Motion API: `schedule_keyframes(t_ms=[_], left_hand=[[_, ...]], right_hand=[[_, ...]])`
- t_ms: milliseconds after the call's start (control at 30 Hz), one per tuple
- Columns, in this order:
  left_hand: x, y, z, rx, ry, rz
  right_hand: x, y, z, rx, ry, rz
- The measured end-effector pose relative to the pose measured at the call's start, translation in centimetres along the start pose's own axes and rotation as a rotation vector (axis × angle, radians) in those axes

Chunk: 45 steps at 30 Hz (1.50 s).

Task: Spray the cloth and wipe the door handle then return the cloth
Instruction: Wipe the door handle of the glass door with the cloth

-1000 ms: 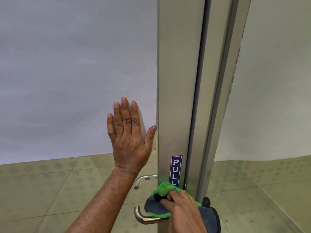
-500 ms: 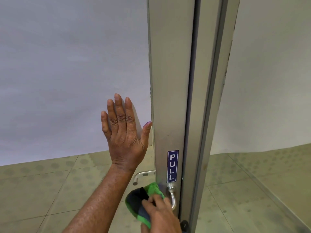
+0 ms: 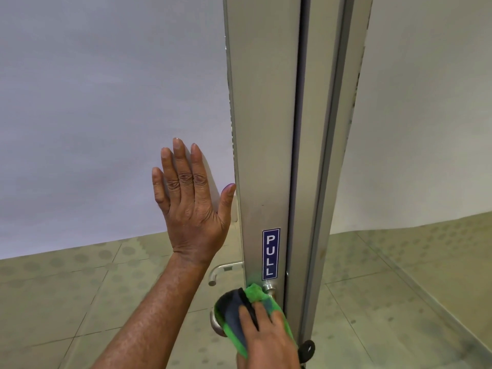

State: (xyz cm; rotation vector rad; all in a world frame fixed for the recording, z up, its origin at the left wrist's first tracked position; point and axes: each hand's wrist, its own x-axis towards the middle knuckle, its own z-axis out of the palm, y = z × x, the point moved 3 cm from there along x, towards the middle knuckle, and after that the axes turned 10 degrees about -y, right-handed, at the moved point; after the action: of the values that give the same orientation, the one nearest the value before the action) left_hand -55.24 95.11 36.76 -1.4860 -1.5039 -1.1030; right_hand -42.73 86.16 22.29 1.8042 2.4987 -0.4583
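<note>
A green and dark grey cloth is wrapped over the silver lever door handle low on the metal door stile. My right hand presses the cloth around the handle, whose left tip pokes out under the cloth. My left hand lies flat and open against the frosted glass door pane, its thumb touching the stile's edge. No spray bottle is in view.
A blue PULL sticker sits on the metal stile just above the handle. A second lever handle shows through the glass on the far side. The door frame stands to the right, with tiled floor beyond.
My right hand has slid the cloth along the handle, from its right end to its left end and back toward the stile. My left hand stays flat on the glass.
</note>
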Motion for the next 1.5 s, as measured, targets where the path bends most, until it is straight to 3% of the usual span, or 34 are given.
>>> schedule_keyframes(t_ms=[67,200,467,667,933,1100,1200,1433,1500], left_hand=[[0.0,0.0,0.1,-0.005,0.002,0.003],[-0.1,0.0,0.1,0.003,0.021,0.022],[-0.1,-0.2,0.2,-0.006,0.027,0.009],[-0.1,-0.4,0.3,-0.005,0.028,0.003],[0.0,-0.3,0.5,-0.001,0.033,0.015],[-0.1,-0.2,0.3,0.014,0.042,0.008],[0.0,-0.2,0.2,0.022,0.05,0.006],[0.1,0.0,0.1,0.041,0.066,0.025],[0.1,0.0,0.1,0.04,0.072,0.026]], right_hand=[[0.8,-1.2,1.1,0.034,-0.129,-0.017],[2.0,-2.4,-0.2,0.012,-0.124,-0.04],[0.0,1.3,1.9,-0.118,0.098,-0.294],[0.4,6.5,3.0,-0.166,0.163,-0.32],[0.4,2.9,5.8,-0.013,0.227,-0.188],[0.8,1.2,4.2,0.087,0.305,-0.269],[1.7,-0.3,3.3,0.023,0.283,-0.322],[1.4,0.9,2.6,0.252,0.24,-0.521],[1.4,1.5,2.2,0.16,0.218,-0.53]])
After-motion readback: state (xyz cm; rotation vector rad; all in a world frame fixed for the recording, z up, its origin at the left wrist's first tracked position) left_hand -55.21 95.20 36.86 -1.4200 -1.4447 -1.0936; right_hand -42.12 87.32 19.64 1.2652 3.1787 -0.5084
